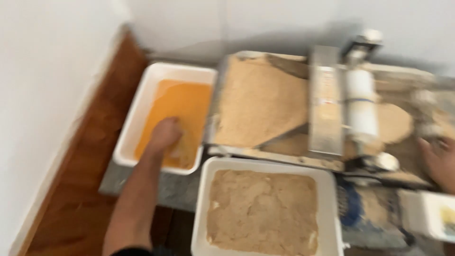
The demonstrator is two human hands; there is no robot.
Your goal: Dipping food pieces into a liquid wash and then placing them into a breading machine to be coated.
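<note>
While left hand (166, 135) dips, fingers loosely curled, into orange-batter tray (142, 106), crumb tray (201, 199) sits adjacent; right hand (438, 161) blurred, grip indeterminate.

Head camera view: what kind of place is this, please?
Probably a food preparation area for breading. A white rectangular tray of orange liquid, with the left hand in it, stands beside a metal machine heaped with tan crumbs and a white tray of beige crumbs.

We lose the left hand's (166, 135) fingertips under the orange batter (182, 106). The right hand (438, 161) runs off the picture's edge, blurred, its grip unreadable. The small white container (433, 213) beside it smears too.
</note>
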